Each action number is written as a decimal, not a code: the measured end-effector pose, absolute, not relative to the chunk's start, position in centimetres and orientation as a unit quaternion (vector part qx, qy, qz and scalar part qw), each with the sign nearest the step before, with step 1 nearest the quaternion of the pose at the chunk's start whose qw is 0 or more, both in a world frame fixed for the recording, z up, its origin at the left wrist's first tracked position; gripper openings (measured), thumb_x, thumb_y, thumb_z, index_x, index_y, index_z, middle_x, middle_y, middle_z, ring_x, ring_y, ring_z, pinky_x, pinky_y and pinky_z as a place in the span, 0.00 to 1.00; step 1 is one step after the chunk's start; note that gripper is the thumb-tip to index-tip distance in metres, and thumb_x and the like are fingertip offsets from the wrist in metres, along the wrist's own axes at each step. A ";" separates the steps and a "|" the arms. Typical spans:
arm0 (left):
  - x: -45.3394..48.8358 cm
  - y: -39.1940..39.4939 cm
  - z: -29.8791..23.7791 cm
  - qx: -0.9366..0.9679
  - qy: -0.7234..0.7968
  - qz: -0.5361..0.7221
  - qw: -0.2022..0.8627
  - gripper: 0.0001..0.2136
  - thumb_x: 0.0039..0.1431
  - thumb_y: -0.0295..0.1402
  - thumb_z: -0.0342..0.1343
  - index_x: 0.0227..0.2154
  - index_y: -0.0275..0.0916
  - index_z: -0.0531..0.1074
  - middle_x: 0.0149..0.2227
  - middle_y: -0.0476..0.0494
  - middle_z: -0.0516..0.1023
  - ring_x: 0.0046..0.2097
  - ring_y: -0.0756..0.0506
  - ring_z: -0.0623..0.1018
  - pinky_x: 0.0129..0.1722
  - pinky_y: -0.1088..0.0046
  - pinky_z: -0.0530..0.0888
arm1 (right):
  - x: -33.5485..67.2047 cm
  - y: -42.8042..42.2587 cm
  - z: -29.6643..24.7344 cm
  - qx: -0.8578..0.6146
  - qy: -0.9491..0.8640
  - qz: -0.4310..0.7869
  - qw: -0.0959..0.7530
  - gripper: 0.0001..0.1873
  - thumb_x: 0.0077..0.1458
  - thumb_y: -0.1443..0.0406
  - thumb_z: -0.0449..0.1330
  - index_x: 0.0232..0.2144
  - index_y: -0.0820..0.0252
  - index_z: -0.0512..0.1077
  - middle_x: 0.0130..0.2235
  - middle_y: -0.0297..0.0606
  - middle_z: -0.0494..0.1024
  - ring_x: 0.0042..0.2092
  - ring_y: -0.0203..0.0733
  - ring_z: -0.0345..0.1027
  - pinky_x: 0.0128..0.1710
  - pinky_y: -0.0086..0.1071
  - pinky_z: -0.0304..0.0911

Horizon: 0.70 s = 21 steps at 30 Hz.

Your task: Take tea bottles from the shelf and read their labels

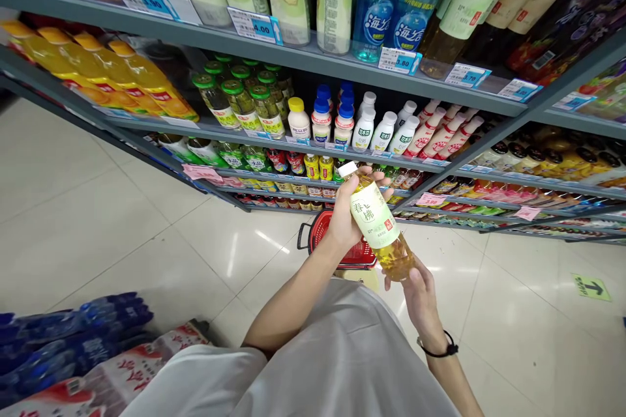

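Note:
My left hand (347,212) wraps the upper part of a plastic bottle of amber tea drink (375,221) with a white cap and a pale green label printed with Chinese characters. My right hand (413,293) supports the bottle's lower end from below. The bottle tilts, with its cap toward the upper left. A black cord bracelet (439,346) circles my right wrist.
Metal store shelves (274,58) with priced bottled drinks stand ahead and to the right. A red shopping basket (337,241) sits on the glossy tiled floor (112,221) behind my hands. Shrink-wrapped blue-capped water bottles (73,339) are stacked at lower left.

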<state>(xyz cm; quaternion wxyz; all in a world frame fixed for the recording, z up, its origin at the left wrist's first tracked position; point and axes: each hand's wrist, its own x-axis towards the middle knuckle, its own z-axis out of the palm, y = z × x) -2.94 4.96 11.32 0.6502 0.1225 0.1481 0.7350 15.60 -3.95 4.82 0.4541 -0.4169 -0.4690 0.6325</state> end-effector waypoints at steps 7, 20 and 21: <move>-3.5 5.2 11.6 0.109 0.157 0.736 0.650 0.10 0.60 0.39 0.64 0.39 0.38 0.78 0.42 0.44 0.82 0.45 0.45 0.82 0.50 0.67 0.80 | 16.6 -4.2 3.8 -0.461 -0.527 0.477 0.531 0.28 0.60 0.55 0.70 0.60 0.55 0.74 0.60 0.46 0.78 0.59 0.53 0.73 0.60 0.46 0.71; -3.9 5.7 11.8 0.151 0.168 0.732 0.642 0.05 0.57 0.32 0.66 0.34 0.37 0.79 0.39 0.45 0.81 0.43 0.45 0.81 0.51 0.66 0.79 | 17.8 -3.4 4.5 -0.412 -0.736 0.130 0.521 0.40 0.56 0.69 0.73 0.68 0.52 0.67 0.55 0.50 0.76 0.56 0.56 0.73 0.52 0.52 0.75; -3.9 5.7 11.8 0.156 0.169 0.730 0.644 0.05 0.56 0.32 0.65 0.33 0.37 0.79 0.38 0.45 0.80 0.43 0.46 0.81 0.51 0.66 0.79 | 17.9 -3.3 4.7 -0.408 -0.745 0.107 0.517 0.40 0.56 0.70 0.72 0.69 0.53 0.66 0.55 0.50 0.76 0.56 0.56 0.74 0.51 0.52 0.77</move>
